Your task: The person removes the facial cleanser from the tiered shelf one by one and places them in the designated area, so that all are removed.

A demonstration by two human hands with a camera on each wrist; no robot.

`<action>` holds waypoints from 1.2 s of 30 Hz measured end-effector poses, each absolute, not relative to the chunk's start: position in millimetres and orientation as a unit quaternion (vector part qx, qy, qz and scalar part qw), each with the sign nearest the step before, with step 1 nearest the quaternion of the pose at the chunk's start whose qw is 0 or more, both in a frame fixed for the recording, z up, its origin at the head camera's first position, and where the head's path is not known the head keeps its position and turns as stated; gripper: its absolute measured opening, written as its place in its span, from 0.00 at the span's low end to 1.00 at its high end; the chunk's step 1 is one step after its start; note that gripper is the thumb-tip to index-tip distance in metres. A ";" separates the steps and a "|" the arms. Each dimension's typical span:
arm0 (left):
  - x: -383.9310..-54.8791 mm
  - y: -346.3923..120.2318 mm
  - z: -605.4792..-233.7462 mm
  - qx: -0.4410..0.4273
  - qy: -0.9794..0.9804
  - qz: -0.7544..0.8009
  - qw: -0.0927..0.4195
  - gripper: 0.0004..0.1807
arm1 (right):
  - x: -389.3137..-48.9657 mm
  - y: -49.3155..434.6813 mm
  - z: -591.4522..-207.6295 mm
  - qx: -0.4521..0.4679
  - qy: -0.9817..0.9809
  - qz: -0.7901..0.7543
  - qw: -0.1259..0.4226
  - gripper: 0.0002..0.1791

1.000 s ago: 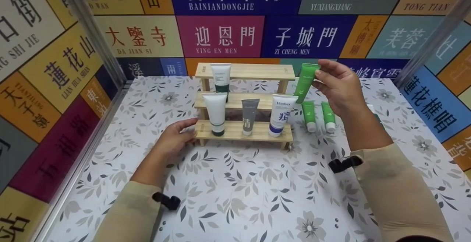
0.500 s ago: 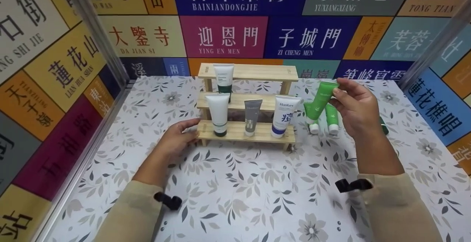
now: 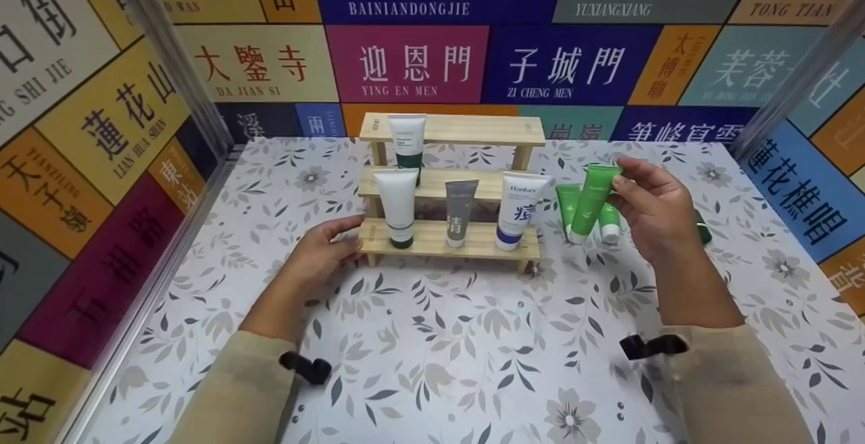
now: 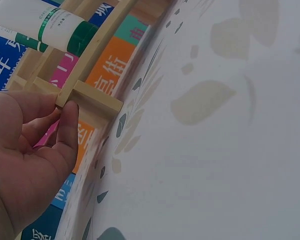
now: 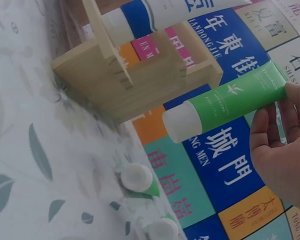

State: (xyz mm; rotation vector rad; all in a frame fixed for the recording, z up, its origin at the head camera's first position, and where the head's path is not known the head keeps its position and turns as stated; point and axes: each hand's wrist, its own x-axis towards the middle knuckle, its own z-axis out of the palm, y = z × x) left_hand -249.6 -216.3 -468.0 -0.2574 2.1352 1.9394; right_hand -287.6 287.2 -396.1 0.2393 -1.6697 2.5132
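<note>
My right hand (image 3: 654, 211) pinches a green squeeze tube (image 3: 595, 199) by its flat top end, its white cap pointing down. In the right wrist view the tube (image 5: 235, 95) hangs clear of the wooden stepped rack (image 5: 90, 75). My left hand (image 3: 323, 253) grips the left end of the rack's lowest step (image 3: 429, 242), thumb and fingers on the wood (image 4: 85, 82). On that step stand a white tube (image 3: 397, 204), a grey tube (image 3: 461, 214) and a white-and-blue tube (image 3: 519, 211). A white-and-dark-green tube (image 3: 407, 136) stands higher up, towards the left.
Behind the held tube lie two more green tubes, one (image 3: 567, 201) on the left and another (image 3: 610, 224) on the right. A dark green object (image 3: 703, 228) is partly hidden by my right hand. The floral tabletop (image 3: 432, 349) meets printed panels at the back and sides.
My right hand has carried the green tube down and to the right, from beside the rack's top step to in front of the other green tubes. The left hand keeps its place.
</note>
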 end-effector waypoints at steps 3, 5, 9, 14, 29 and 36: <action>-249.5 -216.6 -466.9 -0.095 0.728 0.667 0.127 0.25 | -291.9 288.6 -401.5 0.077 -0.541 0.837 0.031 0.14; -249.7 -216.8 -466.2 -0.096 0.725 0.670 0.130 0.25 | -295.3 288.2 -405.5 0.073 -0.536 0.841 0.015 0.13; -249.1 -217.3 -464.9 -0.102 0.730 0.663 0.130 0.25 | -301.5 284.6 -415.0 0.060 -0.552 0.831 -0.010 0.12; -249.2 -218.2 -463.0 -0.096 0.740 0.654 0.128 0.26 | -305.5 281.0 -428.2 0.036 -0.585 0.809 -0.035 0.15; -249.2 -216.4 -464.7 -0.081 0.717 0.682 0.121 0.27 | -311.4 282.8 -449.6 0.004 -0.630 0.773 -0.074 0.18; -248.7 -215.7 -467.1 -0.083 0.722 0.676 0.122 0.27 | -310.1 282.8 -452.1 -0.007 -0.681 0.727 -0.086 0.17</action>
